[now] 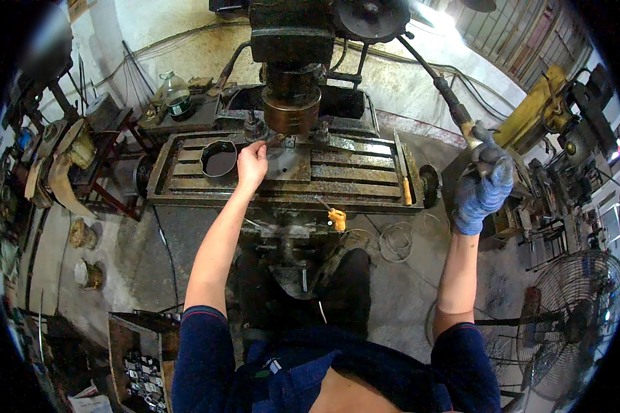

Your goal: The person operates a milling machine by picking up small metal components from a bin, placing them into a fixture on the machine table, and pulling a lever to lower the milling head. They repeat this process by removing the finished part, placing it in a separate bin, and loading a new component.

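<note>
My bare left hand [253, 165] reaches over the machine table with its fingers pinched together. A thin dark stick [275, 140], perhaps a brush, runs from the fingertips toward a small metal workpiece [290, 142] below the spindle [291, 110]. What the stick ends in is too small to tell. Just left of this hand stands a round cut-down container [220, 160] of dark liquid. My right hand [486, 182], in a blue-grey glove, is raised on the right and closed around the end of the machine's long feed lever [451, 100].
A yellow-handled tool [336, 219] sits at the table's front edge, and a wooden-handled tool [406, 189] lies at its right end. Lower left is a box [141, 358] of metal parts. A caged fan [572, 323] stands lower right. A clear bottle [176, 96] stands behind left.
</note>
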A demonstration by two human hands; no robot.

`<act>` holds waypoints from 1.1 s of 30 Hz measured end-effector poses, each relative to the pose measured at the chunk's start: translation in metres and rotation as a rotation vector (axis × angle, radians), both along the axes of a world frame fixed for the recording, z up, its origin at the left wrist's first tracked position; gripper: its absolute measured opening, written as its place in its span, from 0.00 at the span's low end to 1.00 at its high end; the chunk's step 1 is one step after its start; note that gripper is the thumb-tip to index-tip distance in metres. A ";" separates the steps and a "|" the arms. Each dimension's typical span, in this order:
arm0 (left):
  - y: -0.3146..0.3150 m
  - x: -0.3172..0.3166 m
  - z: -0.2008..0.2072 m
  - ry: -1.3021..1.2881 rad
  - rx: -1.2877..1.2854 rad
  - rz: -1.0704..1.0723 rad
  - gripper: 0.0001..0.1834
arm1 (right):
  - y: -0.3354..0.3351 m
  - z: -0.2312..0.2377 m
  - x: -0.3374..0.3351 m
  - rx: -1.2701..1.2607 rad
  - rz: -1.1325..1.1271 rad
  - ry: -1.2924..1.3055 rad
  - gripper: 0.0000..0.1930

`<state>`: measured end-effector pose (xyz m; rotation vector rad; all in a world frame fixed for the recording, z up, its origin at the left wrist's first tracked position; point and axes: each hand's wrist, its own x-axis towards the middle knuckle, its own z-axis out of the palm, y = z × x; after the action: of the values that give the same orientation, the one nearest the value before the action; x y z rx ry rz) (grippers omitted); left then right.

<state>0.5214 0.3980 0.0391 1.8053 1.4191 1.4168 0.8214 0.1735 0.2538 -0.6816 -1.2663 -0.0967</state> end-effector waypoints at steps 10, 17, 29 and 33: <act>-0.008 -0.003 0.007 0.036 -0.170 -0.056 0.13 | -0.002 -0.018 -0.002 -0.028 0.026 0.085 0.20; -0.026 -0.011 0.014 0.041 -0.251 -0.105 0.13 | 0.001 -0.037 0.008 -0.028 0.107 0.106 0.19; -0.042 -0.012 0.015 0.119 -0.066 -0.157 0.13 | -0.002 -0.020 -0.001 -0.004 0.115 0.122 0.16; -0.046 -0.008 0.023 0.102 -0.100 -0.209 0.13 | -0.005 -0.014 0.008 -0.008 -0.008 0.023 0.23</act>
<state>0.5136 0.3524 0.0620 1.9223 1.2822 1.1441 0.8293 0.1687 0.2397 -0.6928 -1.2427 -0.0898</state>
